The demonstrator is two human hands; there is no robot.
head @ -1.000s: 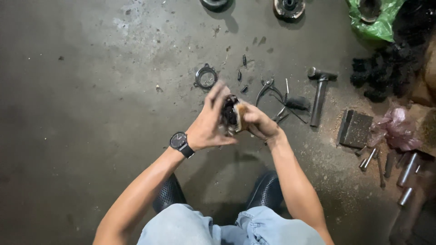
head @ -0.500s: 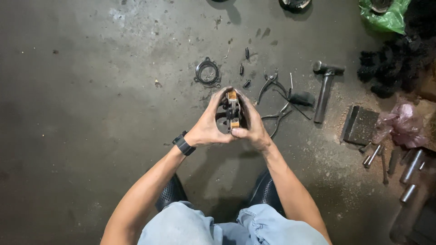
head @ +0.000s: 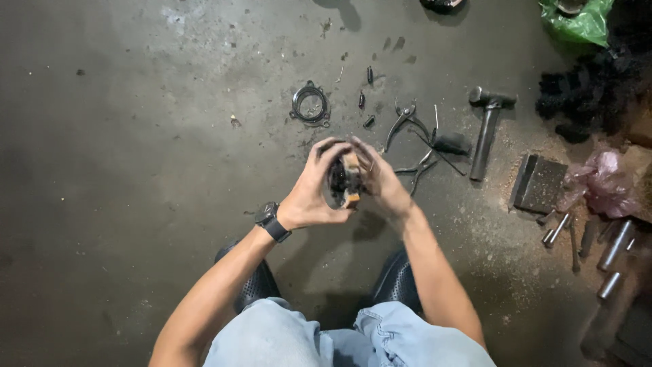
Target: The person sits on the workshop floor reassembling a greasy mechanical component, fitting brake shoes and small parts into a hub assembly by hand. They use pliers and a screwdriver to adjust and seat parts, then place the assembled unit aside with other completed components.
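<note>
1. Concrete floor (head: 136,170), dark and stained, seen from above. One person crouches on it, knees and dark shoes at the lower edge.
2. Left hand (head: 309,194): one black wristwatch (head: 272,221) on the wrist. Fingers curl around the left side of a small dark metal part (head: 343,180), grasping it.
3. The part sits between both hands, held above the floor at centre frame, over the knees. One piece only. It looks round and dark with an orange-tan bit showing at its lower edge; its long axis seems to run roughly up-down in the view, but the fingers hide most of it, so which way it faces I cannot tell.
4. Right hand (head: 380,180): clasped on the right side of the same part, fingers wrapped over its top.
5. Beyond the hands, one metal ring (head: 310,105) with small lugs lies flat on the floor. Right of it, about three small dark bits, scattered.
6. One pair of pliers (head: 407,136) lies open just right of the hands, handles toward the person.
7. One hammer (head: 485,132), head away from the person, handle running up-down.
8. One dark flat block (head: 540,183) further right.
9. About four short metal rods (head: 614,245) near the right edge.
10. One pink bag (head: 601,180) at the right; one green bag (head: 577,24) at top right.
</note>
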